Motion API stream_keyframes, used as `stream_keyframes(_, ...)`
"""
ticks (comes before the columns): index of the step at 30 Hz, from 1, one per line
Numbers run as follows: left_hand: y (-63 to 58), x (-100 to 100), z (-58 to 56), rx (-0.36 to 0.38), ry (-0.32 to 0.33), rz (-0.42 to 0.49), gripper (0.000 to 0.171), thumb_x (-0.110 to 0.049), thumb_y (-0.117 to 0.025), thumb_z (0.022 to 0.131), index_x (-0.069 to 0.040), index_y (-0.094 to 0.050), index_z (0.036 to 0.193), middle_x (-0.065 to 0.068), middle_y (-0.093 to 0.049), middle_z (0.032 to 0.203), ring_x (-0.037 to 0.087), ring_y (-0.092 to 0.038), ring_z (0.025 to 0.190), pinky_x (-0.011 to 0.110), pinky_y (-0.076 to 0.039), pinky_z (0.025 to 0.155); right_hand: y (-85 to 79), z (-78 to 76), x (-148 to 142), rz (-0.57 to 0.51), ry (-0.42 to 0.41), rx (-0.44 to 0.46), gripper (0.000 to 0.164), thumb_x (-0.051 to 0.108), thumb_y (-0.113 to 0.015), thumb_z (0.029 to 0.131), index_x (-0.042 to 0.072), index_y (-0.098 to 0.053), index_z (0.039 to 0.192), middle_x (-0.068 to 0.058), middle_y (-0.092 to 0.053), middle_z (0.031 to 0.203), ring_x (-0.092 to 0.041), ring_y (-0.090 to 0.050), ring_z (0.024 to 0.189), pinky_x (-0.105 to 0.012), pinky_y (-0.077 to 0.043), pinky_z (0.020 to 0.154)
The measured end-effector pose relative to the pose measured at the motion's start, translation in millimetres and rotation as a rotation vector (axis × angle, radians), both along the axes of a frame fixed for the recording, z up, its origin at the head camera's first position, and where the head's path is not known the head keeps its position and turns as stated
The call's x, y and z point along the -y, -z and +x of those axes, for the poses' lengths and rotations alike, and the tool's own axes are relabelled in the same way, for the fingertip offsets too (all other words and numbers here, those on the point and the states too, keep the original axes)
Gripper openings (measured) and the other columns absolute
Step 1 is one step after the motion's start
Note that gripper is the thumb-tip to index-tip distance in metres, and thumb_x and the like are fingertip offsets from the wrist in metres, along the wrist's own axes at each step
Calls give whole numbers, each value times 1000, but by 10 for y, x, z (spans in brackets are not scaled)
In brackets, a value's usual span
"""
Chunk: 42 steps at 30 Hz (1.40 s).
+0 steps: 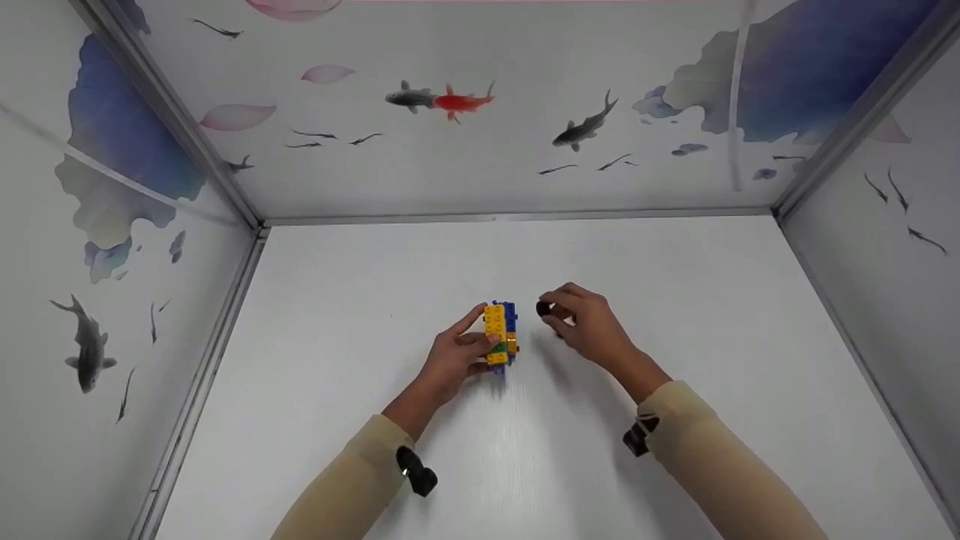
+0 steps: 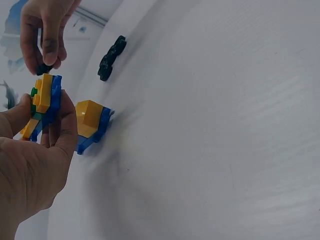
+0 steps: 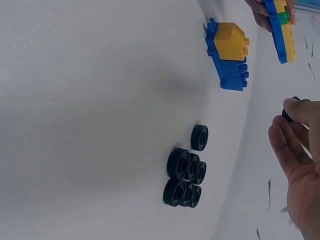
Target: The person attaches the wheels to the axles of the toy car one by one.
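Observation:
My left hand [image 1: 448, 358] grips a toy brick vehicle [image 1: 494, 319] with yellow and green bricks on a blue base, raised off the table. A black toy wheel [image 1: 543, 308] is pinched between the thumb and fingers of my right hand [image 1: 592, 322], just right of that vehicle. In the left wrist view, the wheel comes close to the vehicle's upper end; whether they touch, I cannot tell. A second blue-and-yellow brick vehicle [image 3: 230, 45] stands on the table below the left hand. Several loose black wheels [image 3: 183, 164] sit under the right hand, largely hidden in the head view.
White table [image 1: 360, 277] spreads around the hands. Printed panels enclose it at the back [image 1: 487, 165], left [image 1: 45, 225] and right [image 1: 885, 240]. Small black devices [image 1: 417, 472] are strapped at both sleeved wrists.

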State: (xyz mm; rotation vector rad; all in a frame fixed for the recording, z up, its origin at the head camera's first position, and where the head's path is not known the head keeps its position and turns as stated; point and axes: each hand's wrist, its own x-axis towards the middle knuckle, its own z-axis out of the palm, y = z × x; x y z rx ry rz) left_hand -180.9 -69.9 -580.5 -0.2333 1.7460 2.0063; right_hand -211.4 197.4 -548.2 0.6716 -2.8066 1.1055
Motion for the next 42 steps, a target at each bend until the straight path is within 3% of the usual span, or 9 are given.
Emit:
stream_keyframes(8,-31,-62,47,-16,22,15,71,-19,-74,108,-39,-45,169,17,-70,144,26,-76,119,42,-66,104,-3,11,140,-66,-52,79,32,5,-81,100,6,-79,131,-12,-75,124,-26,-81,109,-41,-67,97)
stream_keyframes(16,-38,-114,76,-37,40,28,69,-20,-74,107,-37,-47,169,17,-69,141,25,-76,116,41,-66,103,0,40,199,-51,-72,77,31,5,-80,101,6,-79,131,-12,-77,121,-26,-80,108,-42,-68,96)
stream_keyframes(23,-18,-121,65,-45,19,31,70,-23,-76,106,-37,-47,169,16,-68,140,24,-76,116,40,-66,102,9,40,216,-45,-92,75,31,5,-79,101,6,-78,132,-11,-77,122,-25,-80,109,-42,-68,96)
stream_keyframes(31,-51,-130,64,-58,28,16,69,-23,-77,106,-39,-48,167,16,-67,141,25,-75,117,40,-66,102,-24,50,213,-55,-61,56,29,8,-78,103,6,-78,131,-11,-77,121,-25,-80,109,-41,-68,95)
stream_keyframes(42,-70,-133,80,-68,27,-7,72,-24,-77,105,-40,-46,168,14,-67,142,25,-76,120,41,-66,103,-48,55,226,-43,-80,45,28,8,-78,103,4,-78,131,-11,-77,120,-25,-80,108,-40,-69,94)
